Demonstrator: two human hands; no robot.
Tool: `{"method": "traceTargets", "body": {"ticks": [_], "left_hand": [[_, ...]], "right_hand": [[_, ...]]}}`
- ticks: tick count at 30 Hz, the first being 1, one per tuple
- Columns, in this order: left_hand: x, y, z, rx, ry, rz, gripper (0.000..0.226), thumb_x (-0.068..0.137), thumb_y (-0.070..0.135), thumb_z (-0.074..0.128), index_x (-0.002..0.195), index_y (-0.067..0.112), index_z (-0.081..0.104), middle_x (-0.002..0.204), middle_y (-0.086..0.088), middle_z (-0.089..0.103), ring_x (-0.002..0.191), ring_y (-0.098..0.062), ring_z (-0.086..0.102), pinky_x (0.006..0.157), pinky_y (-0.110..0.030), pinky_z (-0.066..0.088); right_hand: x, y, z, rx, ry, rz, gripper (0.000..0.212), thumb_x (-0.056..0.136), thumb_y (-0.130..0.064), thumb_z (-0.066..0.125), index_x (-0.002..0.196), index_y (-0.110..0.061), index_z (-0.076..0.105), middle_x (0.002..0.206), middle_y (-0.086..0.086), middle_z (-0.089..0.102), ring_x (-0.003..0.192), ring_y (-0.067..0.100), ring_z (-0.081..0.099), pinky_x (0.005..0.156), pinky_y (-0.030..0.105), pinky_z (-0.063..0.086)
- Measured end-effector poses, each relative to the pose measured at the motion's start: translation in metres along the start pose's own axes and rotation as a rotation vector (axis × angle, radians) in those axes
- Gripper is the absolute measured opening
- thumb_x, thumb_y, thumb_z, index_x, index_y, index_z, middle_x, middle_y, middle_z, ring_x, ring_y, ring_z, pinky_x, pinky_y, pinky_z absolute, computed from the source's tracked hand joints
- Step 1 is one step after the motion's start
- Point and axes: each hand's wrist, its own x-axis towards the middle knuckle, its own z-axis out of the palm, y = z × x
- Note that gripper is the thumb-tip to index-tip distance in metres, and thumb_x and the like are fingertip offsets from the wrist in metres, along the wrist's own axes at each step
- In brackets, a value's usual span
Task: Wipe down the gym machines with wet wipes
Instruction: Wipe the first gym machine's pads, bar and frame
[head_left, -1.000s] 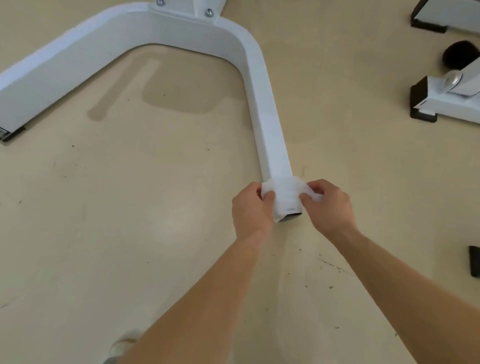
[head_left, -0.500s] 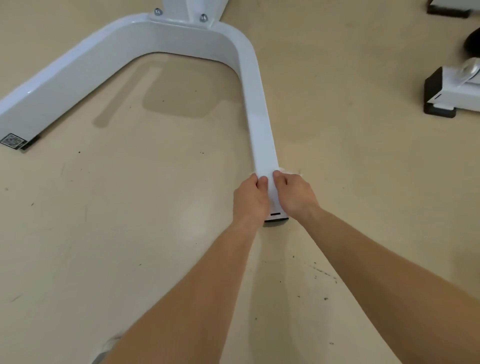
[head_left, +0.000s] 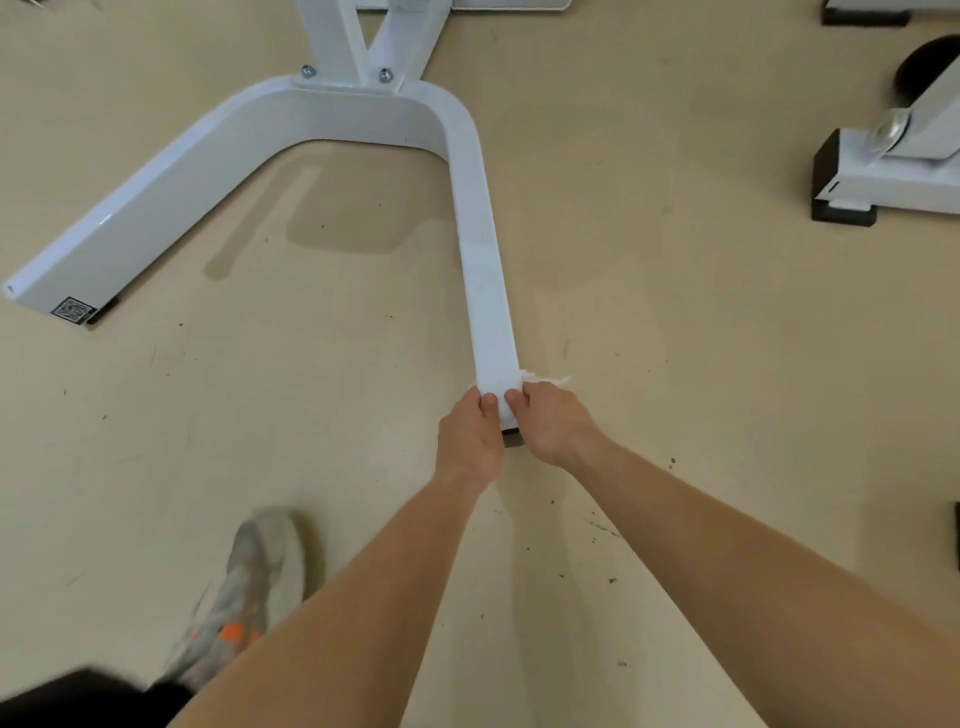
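As the left hand (head_left: 467, 441) and right hand (head_left: 553, 426) are gripping the thin white wet wipe (head_left: 540, 378) round the near tip of the white U-shaped metal frame (head_left: 483, 249), this job is looking barely begun — the whole bend is probably waiting.

We see a frame (head_left: 483, 260) of white-painted metal, glossy and smooth, with shiny bare-metal bolts (head_left: 307, 71) at upper centre. The wipe (head_left: 545, 378) looks soft and fibrous, frayed at its edge. The beige floor (head_left: 675, 338) is smooth, faintly sheened and grit-speckled. At lower left we see a shoe (head_left: 254, 587) of grey knit cloth.
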Motion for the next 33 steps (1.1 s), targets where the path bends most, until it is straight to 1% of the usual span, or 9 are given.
{"method": "traceTargets", "body": {"ticks": [3,6,11,14,16,20,23,27,33], "left_hand": [[0.007,0.002,0.002,-0.01,0.048,0.0,0.03,0.108,0.022,0.034,0.087,0.012,0.052,0.081,0.003,0.057,0.067,-0.008,0.049,0.054,-0.015,0.032],[0.031,0.007,-0.002,0.004,0.083,0.033,0.034,0.106,0.018,0.036,0.074,0.015,0.045,0.071,0.004,0.052,0.064,-0.016,0.046,0.051,-0.019,0.03],[0.03,0.013,-0.015,0.037,0.015,0.02,0.026,0.105,0.016,0.036,0.09,0.005,0.053,0.081,-0.003,0.059,0.068,-0.015,0.049,0.053,-0.016,0.034],[-0.005,0.006,-0.012,0.021,-0.035,0.032,0.023,0.107,0.018,0.036,0.089,0.012,0.048,0.077,0.007,0.056,0.066,-0.006,0.051,0.054,-0.011,0.038],[-0.015,0.007,-0.01,-0.002,-0.026,0.032,0.022,0.108,0.019,0.034,0.092,0.017,0.049,0.078,0.01,0.056,0.067,-0.002,0.052,0.054,-0.008,0.037],[0.01,0.013,-0.008,0.022,0.029,-0.01,0.029,0.108,0.017,0.033,0.084,0.018,0.05,0.078,0.006,0.056,0.066,-0.004,0.05,0.053,-0.008,0.038],[0.034,0.012,-0.008,0.053,0.059,0.001,0.033,0.106,0.015,0.034,0.076,0.019,0.048,0.076,0.003,0.056,0.065,-0.009,0.05,0.051,-0.013,0.035],[0.058,0.016,-0.01,0.041,0.066,0.027,0.03,0.106,0.015,0.035,0.081,0.014,0.052,0.074,0.005,0.055,0.063,-0.007,0.048,0.05,-0.016,0.034],[0.085,0.023,-0.014,-0.014,0.061,0.054,0.028,0.106,0.018,0.035,0.087,0.012,0.054,0.08,0.002,0.056,0.069,-0.013,0.049,0.051,-0.016,0.033]], "right_hand": [[0.007,-0.003,0.003,0.001,0.042,-0.003,0.038,0.109,-0.034,0.029,0.104,-0.009,0.057,0.095,0.008,0.06,0.082,0.025,0.057,0.071,0.032,0.039],[0.027,-0.013,0.0,0.008,0.123,-0.015,0.035,0.109,-0.034,0.027,0.097,-0.014,0.052,0.101,0.012,0.064,0.088,0.028,0.058,0.074,0.033,0.039],[0.022,-0.019,-0.007,-0.036,0.079,-0.002,0.036,0.109,-0.033,0.027,0.106,-0.01,0.054,0.11,0.017,0.065,0.087,0.029,0.055,0.074,0.034,0.041],[0.0,-0.004,0.0,-0.074,-0.012,-0.003,0.036,0.109,-0.033,0.028,0.111,-0.009,0.055,0.115,0.015,0.065,0.096,0.03,0.062,0.084,0.037,0.049],[-0.001,-0.001,0.003,-0.017,-0.005,0.009,0.039,0.108,-0.035,0.028,0.118,-0.011,0.057,0.118,0.012,0.065,0.1,0.029,0.063,0.09,0.039,0.051],[0.013,-0.013,0.001,-0.02,0.055,-0.001,0.032,0.108,-0.026,0.032,0.12,-0.008,0.055,0.117,0.013,0.063,0.106,0.033,0.062,0.089,0.04,0.052],[0.03,-0.02,-0.002,0.039,0.125,0.016,0.036,0.108,-0.032,0.03,0.113,-0.009,0.057,0.109,0.014,0.066,0.101,0.032,0.064,0.083,0.037,0.051],[0.054,-0.031,-0.008,0.06,0.155,0.033,0.04,0.109,-0.035,0.029,0.116,-0.008,0.057,0.113,0.017,0.065,0.104,0.034,0.062,0.081,0.035,0.046],[0.081,-0.043,-0.016,0.044,0.228,0.014,0.04,0.109,-0.034,0.029,0.114,-0.008,0.06,0.116,0.018,0.066,0.101,0.033,0.059,0.077,0.032,0.037]]}}
